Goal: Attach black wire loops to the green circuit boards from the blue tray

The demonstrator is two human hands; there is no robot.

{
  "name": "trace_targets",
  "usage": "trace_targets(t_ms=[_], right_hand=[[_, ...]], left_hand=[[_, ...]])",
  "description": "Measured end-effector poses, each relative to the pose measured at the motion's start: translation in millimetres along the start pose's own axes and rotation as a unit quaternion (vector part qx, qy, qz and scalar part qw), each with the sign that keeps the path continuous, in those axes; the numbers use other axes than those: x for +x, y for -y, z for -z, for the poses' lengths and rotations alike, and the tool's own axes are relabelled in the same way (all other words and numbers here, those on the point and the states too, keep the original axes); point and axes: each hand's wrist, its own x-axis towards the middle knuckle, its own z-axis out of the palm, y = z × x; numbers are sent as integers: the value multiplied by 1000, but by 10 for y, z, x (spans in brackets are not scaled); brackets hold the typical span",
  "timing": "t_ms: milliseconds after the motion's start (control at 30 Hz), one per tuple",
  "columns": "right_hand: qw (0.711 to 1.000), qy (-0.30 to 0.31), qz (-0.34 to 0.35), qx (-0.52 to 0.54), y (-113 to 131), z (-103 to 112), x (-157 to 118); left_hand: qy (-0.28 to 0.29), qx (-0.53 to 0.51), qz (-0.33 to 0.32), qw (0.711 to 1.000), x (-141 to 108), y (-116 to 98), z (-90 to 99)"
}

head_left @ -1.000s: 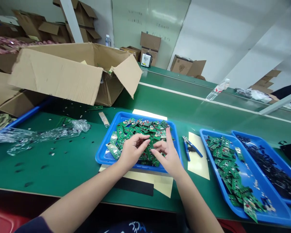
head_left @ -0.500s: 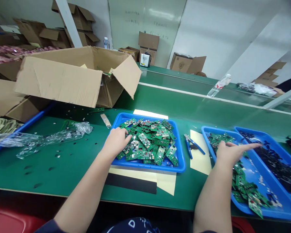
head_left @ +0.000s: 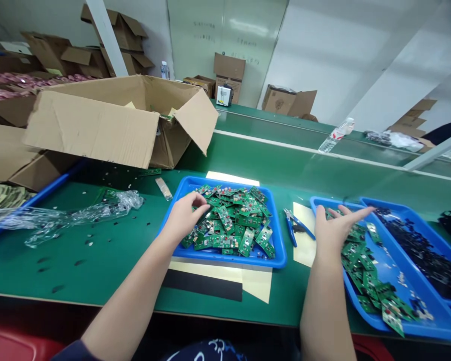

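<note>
Green rectangular circuit boards: heaped inside blue plastic tray. Remotely, I log left hand, tray's left side, pinching one; right hand, tray's right, spread, released.

Dark navy top, white print

Pale glare on greenish panel

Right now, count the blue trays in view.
4: the middle tray, by the left hand; the right tray, by the right hand; the far-right tray of black parts; the far-left tray, only its edge showing. More may be hidden.
</note>
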Motion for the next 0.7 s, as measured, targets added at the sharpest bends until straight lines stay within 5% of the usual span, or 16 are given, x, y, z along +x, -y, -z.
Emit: trace_targets(t_ms=[133, 267, 333, 500, 700], right_hand=[[973, 155, 50, 163, 204, -178, -327], [874, 411, 84, 245, 436, -289, -795], [832, 485, 92, 252, 506, -302, -994], [814, 507, 66, 275, 531, -274, -1199], [806, 488, -36, 334, 522, -231, -1072]], left_hand=[[-87, -236, 32, 967, -9, -53, -33], [-24, -388, 120, 914, -87, -167, -149], [24, -438, 158, 885, -134, -216, -219], [94, -510, 218, 827, -186, -231, -307], [103, -527, 204, 818, -183, -237, -288]])
